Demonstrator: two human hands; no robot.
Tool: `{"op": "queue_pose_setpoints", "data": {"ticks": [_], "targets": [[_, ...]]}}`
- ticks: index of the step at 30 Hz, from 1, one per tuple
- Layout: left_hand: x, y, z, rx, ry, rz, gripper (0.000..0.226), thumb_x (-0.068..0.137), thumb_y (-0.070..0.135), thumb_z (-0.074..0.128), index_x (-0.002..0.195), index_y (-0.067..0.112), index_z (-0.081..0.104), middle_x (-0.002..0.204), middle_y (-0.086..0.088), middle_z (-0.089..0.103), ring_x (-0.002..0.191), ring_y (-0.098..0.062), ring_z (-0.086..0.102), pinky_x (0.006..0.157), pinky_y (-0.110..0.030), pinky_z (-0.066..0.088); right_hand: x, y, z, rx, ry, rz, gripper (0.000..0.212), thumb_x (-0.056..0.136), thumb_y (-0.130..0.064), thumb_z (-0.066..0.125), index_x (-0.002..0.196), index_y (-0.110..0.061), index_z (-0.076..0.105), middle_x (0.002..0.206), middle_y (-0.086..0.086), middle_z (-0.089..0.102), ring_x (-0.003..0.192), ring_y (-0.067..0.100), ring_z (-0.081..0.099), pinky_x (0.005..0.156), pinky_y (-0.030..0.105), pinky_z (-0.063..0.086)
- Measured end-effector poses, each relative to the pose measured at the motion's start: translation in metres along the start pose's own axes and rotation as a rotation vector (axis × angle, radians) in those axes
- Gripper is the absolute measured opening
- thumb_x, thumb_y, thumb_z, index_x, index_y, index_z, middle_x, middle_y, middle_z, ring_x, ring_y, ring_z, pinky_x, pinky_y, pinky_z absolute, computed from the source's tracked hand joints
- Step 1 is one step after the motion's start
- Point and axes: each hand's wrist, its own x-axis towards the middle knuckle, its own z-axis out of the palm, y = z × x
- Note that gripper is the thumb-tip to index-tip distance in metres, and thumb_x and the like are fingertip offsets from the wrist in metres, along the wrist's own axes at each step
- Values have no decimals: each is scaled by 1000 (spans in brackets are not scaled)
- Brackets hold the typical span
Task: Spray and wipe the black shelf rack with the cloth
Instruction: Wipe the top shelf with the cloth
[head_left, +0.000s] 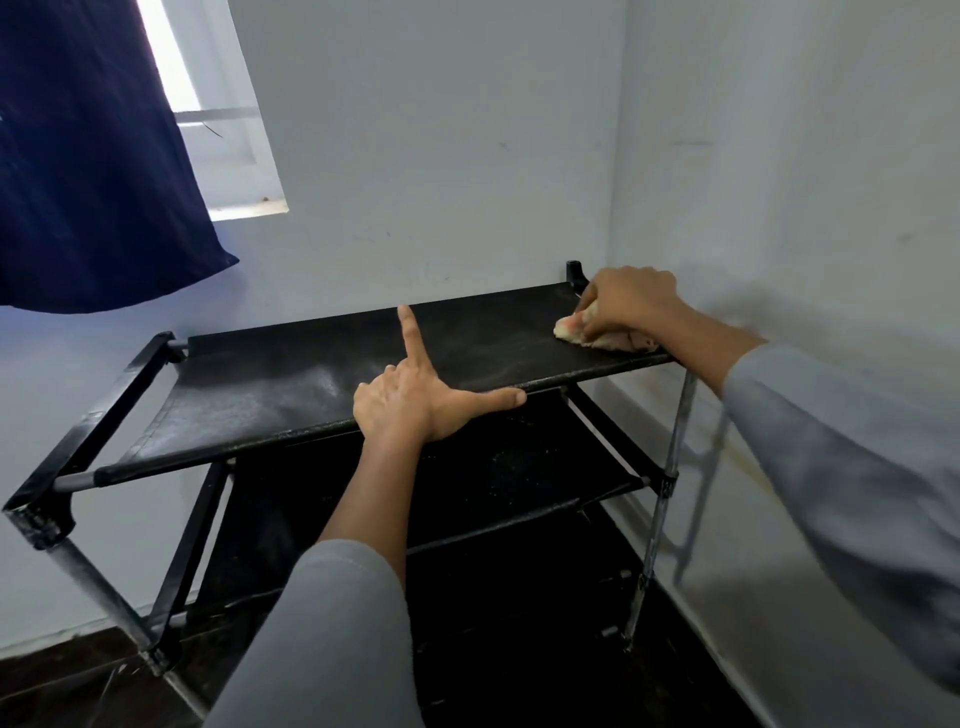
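- Shelf rack, black, fills the middle and lower part of the frame, standing in a room corner with its top tier just below centre and dusty lower tiers under it.
- Left hand rests on the front edge of the top tier at centre frame: forefinger and thumb straight and spread, the other fingers curled under, gripping nothing. It looks to be steadying the rack.
- Right hand, at the right end of the top tier near the back corner, is curled over a pale crumpled cloth and presses it onto the surface.
- The step in hand appears to be wiping the top tier; no spray bottle shows.
- Greyish film lies mid-tier, so the next move likely calls for drawing the cloth leftward across it with even pressure, then the lower tiers.
- A dark blue curtain hangs by the window at upper left.
- No brand, label or writing can be read anywhere.
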Motion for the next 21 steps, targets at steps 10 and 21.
{"op": "queue_pose_setpoints", "data": {"ticks": [10,21], "targets": [[1,-1,2,-9,35,-30,149,36,99,44,141,28,-35,98,-6,65,91,-26,62,81,-38,46,-9,-96,12,26,-36,-234,38,79,-51,69,110,-30,66,107,-7,64,104,19,58,76,28,38],[3,-7,4,-69,63,-25,155,22,104,36,135,31,-42,109,-10,65,100,-29,62,98,-50,44,-25,-32,-63,-444,-433,-397,27,94,-26,60,121,-25,63,112,-3,64,84,14,62,74,27,49]]}}
